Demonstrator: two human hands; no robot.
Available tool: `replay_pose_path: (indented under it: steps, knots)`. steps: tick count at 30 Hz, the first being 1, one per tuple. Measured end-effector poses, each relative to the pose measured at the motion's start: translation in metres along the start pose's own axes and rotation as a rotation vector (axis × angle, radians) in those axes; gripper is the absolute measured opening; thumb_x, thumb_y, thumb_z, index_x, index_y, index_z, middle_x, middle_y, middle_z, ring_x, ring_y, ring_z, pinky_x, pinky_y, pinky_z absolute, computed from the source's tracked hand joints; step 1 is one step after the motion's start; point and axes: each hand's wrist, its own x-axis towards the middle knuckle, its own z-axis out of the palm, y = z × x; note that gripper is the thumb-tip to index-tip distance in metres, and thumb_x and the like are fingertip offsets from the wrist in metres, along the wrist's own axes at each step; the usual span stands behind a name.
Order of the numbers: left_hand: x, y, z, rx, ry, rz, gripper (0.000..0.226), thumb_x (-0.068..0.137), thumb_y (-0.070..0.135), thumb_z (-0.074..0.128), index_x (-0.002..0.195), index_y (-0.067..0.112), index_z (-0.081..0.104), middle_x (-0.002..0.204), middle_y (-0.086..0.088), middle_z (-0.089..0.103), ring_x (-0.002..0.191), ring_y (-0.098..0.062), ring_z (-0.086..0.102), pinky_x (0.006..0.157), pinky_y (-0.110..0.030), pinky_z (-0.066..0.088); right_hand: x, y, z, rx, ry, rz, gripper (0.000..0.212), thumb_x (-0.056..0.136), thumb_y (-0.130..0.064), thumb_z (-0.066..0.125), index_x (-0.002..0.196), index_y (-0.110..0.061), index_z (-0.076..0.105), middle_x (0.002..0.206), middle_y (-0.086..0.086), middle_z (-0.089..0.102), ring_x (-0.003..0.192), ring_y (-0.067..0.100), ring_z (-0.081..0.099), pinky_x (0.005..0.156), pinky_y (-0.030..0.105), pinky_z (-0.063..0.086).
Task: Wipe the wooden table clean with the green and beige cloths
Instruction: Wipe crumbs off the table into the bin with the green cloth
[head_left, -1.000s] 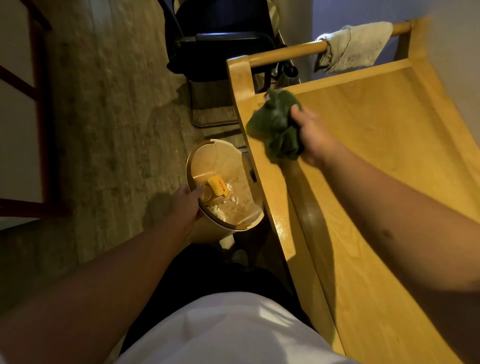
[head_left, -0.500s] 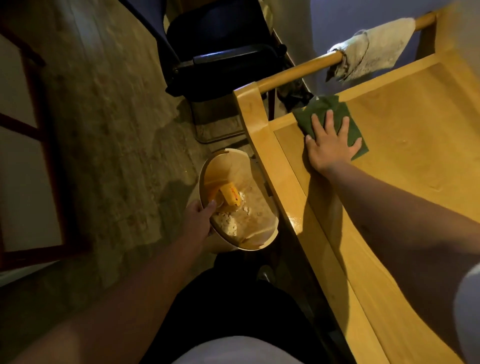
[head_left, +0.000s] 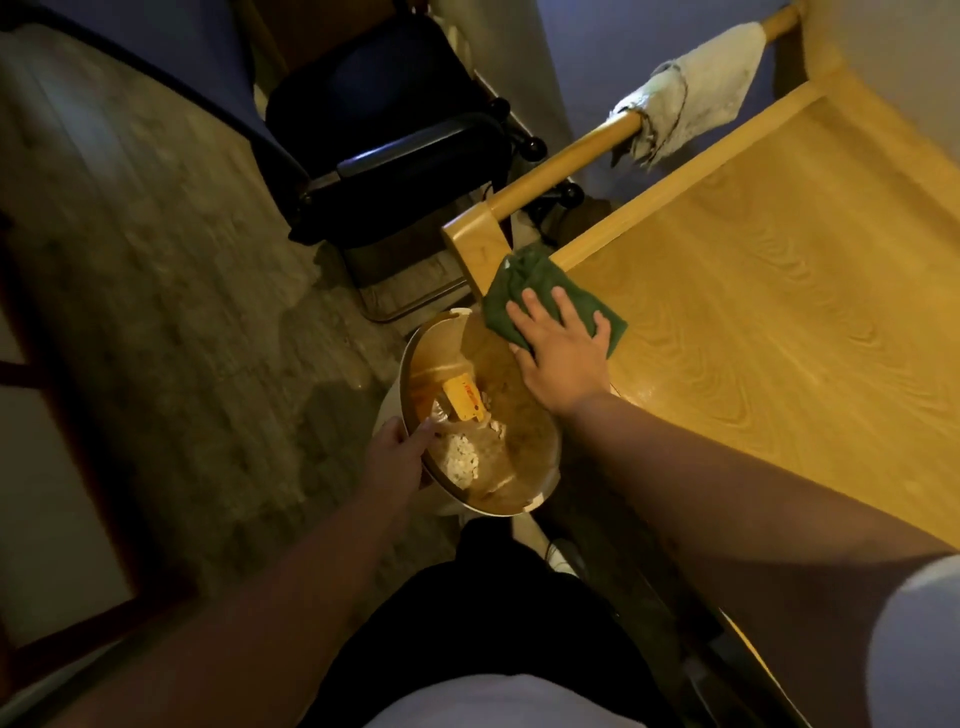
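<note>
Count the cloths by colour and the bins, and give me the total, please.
Green cloth: 1, on the table corner under the right hand
Beige cloth: 1, draped over the wooden rail
Bin: 1, held at its rim by the left hand
Total: 3

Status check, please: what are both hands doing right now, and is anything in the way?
Right hand flat on green cloth at table edge. Left hand grips bin rim below. Beige cloth on rail. Nothing blocking.
</note>
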Motion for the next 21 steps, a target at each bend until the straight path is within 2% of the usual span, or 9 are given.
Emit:
replay_pose_path:
  steps: [3, 5, 7, 11, 13, 14, 16, 17, 21]
  knots:
    - [0.003, -0.004, -0.003, -0.007, -0.024, -0.025, 0.004, 0.100, 0.023, 0.060, 0.097, 0.023, 0.063, 0.118, -0.013, 0.068, 0.110, -0.035, 0.065, 0.093, -0.060, 0.054, -0.013, -0.011, 0.005, 0.028, -0.006, -0.016, 0.052, 0.101, -0.043, 0.041, 0.151, -0.041, 0.029, 0.163, -0.013, 0.022, 0.152, 0.022, 0.007, 0.113, 0.062, 0.003]
    - [0.004, -0.007, -0.005, -0.019, -0.039, -0.033, 0.005, 0.100, 0.023, 0.060, 0.099, 0.025, 0.065, 0.112, -0.010, 0.071, 0.102, -0.030, 0.068, 0.077, -0.048, 0.060, -0.023, -0.020, 0.009, 0.055, -0.025, -0.026, 0.050, 0.101, -0.044, 0.040, 0.150, -0.040, 0.033, 0.162, -0.015, 0.023, 0.152, 0.019, 0.005, 0.114, 0.061, 0.000]
    - [0.004, -0.011, -0.005, -0.039, -0.048, -0.044, 0.006, 0.099, 0.022, 0.061, 0.099, 0.025, 0.067, 0.103, -0.008, 0.075, 0.091, -0.026, 0.073, 0.061, -0.037, 0.059, -0.033, -0.032, 0.011, 0.117, -0.051, -0.032, 0.046, 0.102, -0.045, 0.038, 0.147, -0.037, 0.041, 0.160, -0.015, 0.030, 0.152, 0.016, 0.004, 0.114, 0.060, -0.003]
    - [-0.003, -0.022, -0.003, -0.112, -0.076, -0.092, 0.011, 0.100, 0.020, 0.060, 0.103, 0.027, 0.068, 0.087, 0.001, 0.079, 0.075, -0.019, 0.076, 0.053, -0.033, 0.058, -0.059, -0.046, 0.010, 0.300, -0.158, -0.037, 0.045, 0.104, -0.043, 0.033, 0.145, -0.029, 0.046, 0.155, -0.002, 0.041, 0.151, 0.011, 0.012, 0.117, 0.049, -0.006]
    - [-0.006, -0.027, -0.004, -0.118, -0.073, -0.114, 0.015, 0.100, 0.023, 0.060, 0.111, 0.029, 0.066, 0.095, 0.001, 0.078, 0.086, -0.024, 0.074, 0.056, -0.034, 0.058, -0.075, -0.049, 0.005, 0.513, -0.189, 0.030, 0.043, 0.105, -0.040, 0.036, 0.143, -0.025, 0.049, 0.153, 0.006, 0.043, 0.149, 0.016, 0.020, 0.119, 0.044, 0.005]
    - [-0.008, -0.029, -0.005, -0.121, -0.068, -0.121, 0.019, 0.100, 0.024, 0.060, 0.116, 0.031, 0.064, 0.101, 0.000, 0.076, 0.094, -0.025, 0.071, 0.058, -0.035, 0.058, -0.085, -0.050, 0.001, 0.665, -0.175, 0.104, 0.041, 0.105, -0.039, 0.038, 0.140, -0.024, 0.052, 0.148, 0.009, 0.049, 0.144, 0.021, 0.032, 0.117, 0.041, 0.017]
    - [-0.013, -0.037, -0.004, -0.139, -0.043, -0.121, 0.023, 0.099, 0.024, 0.061, 0.121, 0.031, 0.061, 0.106, -0.001, 0.071, 0.097, -0.025, 0.067, 0.059, -0.034, 0.057, -0.109, -0.050, -0.007, 0.957, -0.119, 0.256, 0.035, 0.104, -0.037, 0.043, 0.130, -0.023, 0.061, 0.126, 0.006, 0.065, 0.120, 0.021, 0.056, 0.103, 0.037, 0.040]
    - [-0.017, -0.041, -0.003, -0.143, -0.026, -0.112, 0.022, 0.099, 0.023, 0.061, 0.120, 0.028, 0.062, 0.105, -0.002, 0.071, 0.095, -0.024, 0.067, 0.059, -0.034, 0.057, -0.122, -0.049, -0.009, 1.063, -0.106, 0.314, 0.032, 0.104, -0.036, 0.043, 0.127, -0.023, 0.062, 0.118, 0.002, 0.067, 0.111, 0.018, 0.059, 0.096, 0.034, 0.044]
    - [-0.034, -0.061, 0.002, -0.103, 0.001, -0.077, 0.008, 0.100, 0.020, 0.060, 0.108, 0.019, 0.061, 0.099, -0.008, 0.069, 0.089, -0.025, 0.067, 0.064, -0.036, 0.053, -0.174, -0.037, -0.011, 1.340, -0.115, 0.472, 0.032, 0.105, -0.036, 0.043, 0.128, -0.026, 0.062, 0.109, -0.006, 0.070, 0.099, 0.006, 0.066, 0.079, 0.018, 0.049]
